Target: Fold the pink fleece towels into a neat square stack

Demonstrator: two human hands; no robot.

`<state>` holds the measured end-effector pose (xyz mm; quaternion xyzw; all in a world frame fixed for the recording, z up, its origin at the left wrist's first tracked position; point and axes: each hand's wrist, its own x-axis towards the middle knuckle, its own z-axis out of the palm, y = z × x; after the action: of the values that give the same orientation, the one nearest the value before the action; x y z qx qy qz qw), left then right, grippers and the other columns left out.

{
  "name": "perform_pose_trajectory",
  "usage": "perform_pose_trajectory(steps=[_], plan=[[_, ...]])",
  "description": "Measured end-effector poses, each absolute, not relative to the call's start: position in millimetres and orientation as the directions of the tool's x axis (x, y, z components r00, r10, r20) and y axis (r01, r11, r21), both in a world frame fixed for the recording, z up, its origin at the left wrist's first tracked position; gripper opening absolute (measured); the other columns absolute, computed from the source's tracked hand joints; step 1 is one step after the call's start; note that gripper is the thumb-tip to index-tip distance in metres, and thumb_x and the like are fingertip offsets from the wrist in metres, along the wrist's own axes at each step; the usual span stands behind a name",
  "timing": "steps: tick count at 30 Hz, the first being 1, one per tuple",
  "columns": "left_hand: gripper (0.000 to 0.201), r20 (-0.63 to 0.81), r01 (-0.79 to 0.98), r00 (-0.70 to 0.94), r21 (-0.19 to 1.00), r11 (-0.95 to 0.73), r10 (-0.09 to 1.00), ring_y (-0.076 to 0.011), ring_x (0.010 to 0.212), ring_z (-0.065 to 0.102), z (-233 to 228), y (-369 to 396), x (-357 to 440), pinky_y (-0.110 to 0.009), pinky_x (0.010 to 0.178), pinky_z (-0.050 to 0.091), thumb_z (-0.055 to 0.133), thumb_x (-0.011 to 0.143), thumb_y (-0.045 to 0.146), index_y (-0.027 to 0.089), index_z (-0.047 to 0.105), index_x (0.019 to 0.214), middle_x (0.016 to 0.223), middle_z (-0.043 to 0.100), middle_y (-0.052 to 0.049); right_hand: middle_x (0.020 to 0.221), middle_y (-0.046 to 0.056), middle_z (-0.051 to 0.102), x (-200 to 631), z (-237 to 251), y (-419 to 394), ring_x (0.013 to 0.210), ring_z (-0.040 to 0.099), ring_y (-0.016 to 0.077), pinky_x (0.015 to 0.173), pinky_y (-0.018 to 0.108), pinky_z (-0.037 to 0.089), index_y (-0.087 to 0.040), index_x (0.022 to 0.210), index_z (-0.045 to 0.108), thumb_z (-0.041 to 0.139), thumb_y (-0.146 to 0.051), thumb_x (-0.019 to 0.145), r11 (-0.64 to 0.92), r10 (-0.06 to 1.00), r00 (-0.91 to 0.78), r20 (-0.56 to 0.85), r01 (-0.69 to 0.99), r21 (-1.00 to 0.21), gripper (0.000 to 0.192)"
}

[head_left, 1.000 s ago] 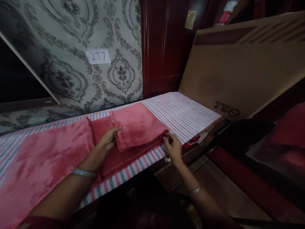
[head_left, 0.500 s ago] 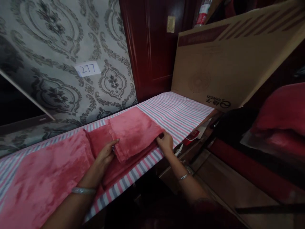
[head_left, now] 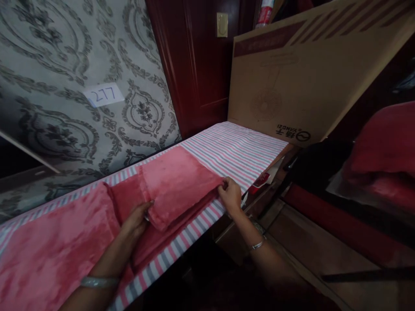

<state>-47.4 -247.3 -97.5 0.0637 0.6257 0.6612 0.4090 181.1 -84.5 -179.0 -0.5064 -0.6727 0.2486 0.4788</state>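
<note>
A pink plush fabric piece (head_left: 181, 183) lies on the striped cloth (head_left: 240, 144) that covers the long table, with part of it folded over on top of itself. My left hand (head_left: 138, 218) grips the folded part's left edge, fingertips tucked under it and thumb on top. At the right front corner, my right hand (head_left: 231, 193) pinches the fabric between thumb and fingers. To the left, a wider section of pink plush (head_left: 61, 242) is spread along the table; whether it is joined to the folded part I cannot tell.
A large cardboard box (head_left: 292, 77) stands at the table's far end, beside a dark red door (head_left: 201, 65). More pink plush (head_left: 385, 147) is heaped at the right. A paper marked 277 (head_left: 104, 95) is on the patterned wall. Below the table edge sits a red package (head_left: 259, 181).
My view has shifted slightly, so the wall and box sit farther left. Both hands keep hold of the fabric; its right corner looks pulled a little to the right and flatter.
</note>
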Motion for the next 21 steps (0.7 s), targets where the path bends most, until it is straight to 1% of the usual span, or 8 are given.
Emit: perform_pose_trajectory(steps=[4,5,7,10,12,15,18,21], plan=[[0.016,-0.449,-0.432,-0.677,0.884,0.179,0.584,-0.0136,0.04,0.059,-92,-249,-45,-0.021,0.041,0.051,0.065,0.066,-0.003,0.012,0.064,0.063,0.053,0.066,-0.003,0.104,0.01,0.066,184,-187,-84,0.073,0.06,0.0187,0.065,0.031,0.046,-0.019,0.086,0.068,0.048,-0.028,0.074,0.466,0.864,0.001,0.503,0.378,-0.8,0.025],[0.015,-0.452,-0.431,-0.676,0.883,0.184,0.582,-0.0133,0.039,0.058,-90,-249,-43,-0.021,0.041,0.051,0.066,0.066,-0.003,0.012,0.065,0.065,0.052,0.065,-0.002,0.107,0.011,0.067,185,-188,-83,0.075,0.061,0.0191,0.066,0.031,0.047,-0.019,0.088,0.068,0.049,-0.029,0.074,0.476,0.859,0.004,0.511,0.358,-0.803,0.026],[0.013,-0.475,-0.447,-0.654,0.87,0.206,0.588,-0.014,0.041,0.06,-88,-251,-36,-0.022,0.042,0.052,0.067,0.068,0.0,0.013,0.067,0.071,0.055,0.066,-0.001,0.098,0.009,0.071,186,-189,-81,0.075,0.062,0.0201,0.067,0.031,0.047,-0.02,0.089,0.068,0.049,-0.029,0.075,0.45,0.877,-0.001,0.481,0.354,-0.82,0.026],[0.013,-0.523,-0.494,-0.596,0.837,0.235,0.609,-0.0191,0.056,0.069,-90,-258,-17,-0.026,0.05,0.057,0.072,0.07,0.008,0.016,0.069,0.081,0.066,0.071,-0.003,0.073,0.002,0.068,187,-186,-81,0.065,0.06,0.0193,0.064,0.03,0.045,-0.022,0.088,0.067,0.05,-0.032,0.077,0.345,0.932,-0.039,0.361,0.405,-0.847,0.023],[0.017,-0.503,-0.495,-0.594,0.844,0.208,0.628,-0.0212,0.065,0.072,-94,-263,-4,-0.027,0.056,0.06,0.077,0.068,0.013,0.018,0.068,0.082,0.071,0.072,-0.002,0.073,0.001,0.067,186,-182,-84,0.065,0.06,0.019,0.063,0.029,0.043,-0.022,0.087,0.065,0.053,-0.036,0.078,0.316,0.946,-0.077,0.315,0.437,-0.842,0.021],[0.026,-0.448,-0.463,-0.609,0.871,0.165,0.654,-0.0219,0.069,0.073,-101,-269,8,-0.028,0.058,0.06,0.082,0.062,0.014,0.02,0.068,0.083,0.075,0.073,-0.003,0.083,0.003,0.069,184,-178,-88,0.072,0.061,0.0204,0.064,0.029,0.042,-0.022,0.095,0.061,0.058,-0.039,0.076,0.318,0.946,-0.106,0.306,0.48,-0.817,0.026],[0.02,-0.459,-0.458,-0.648,0.872,0.17,0.608,-0.0171,0.056,0.066,-107,-271,6,-0.024,0.049,0.055,0.08,0.06,0.013,0.017,0.065,0.074,0.066,0.069,-0.002,0.078,0.002,0.067,184,-178,-86,0.065,0.059,0.0193,0.061,0.029,0.04,-0.022,0.093,0.059,0.053,-0.033,0.075,0.288,0.954,-0.07,0.29,0.474,-0.832,0.022],[0.022,-0.446,-0.44,-0.685,0.884,0.161,0.576,-0.0094,0.039,0.05,-109,-272,-1,-0.019,0.036,0.042,0.078,0.062,0.016,0.017,0.057,0.058,0.049,0.055,0.002,0.065,-0.001,0.061,186,-180,-81,0.056,0.054,0.0173,0.058,0.028,0.038,-0.023,0.083,0.056,0.049,-0.029,0.073,0.272,0.958,-0.031,0.285,0.418,-0.867,0.013]])
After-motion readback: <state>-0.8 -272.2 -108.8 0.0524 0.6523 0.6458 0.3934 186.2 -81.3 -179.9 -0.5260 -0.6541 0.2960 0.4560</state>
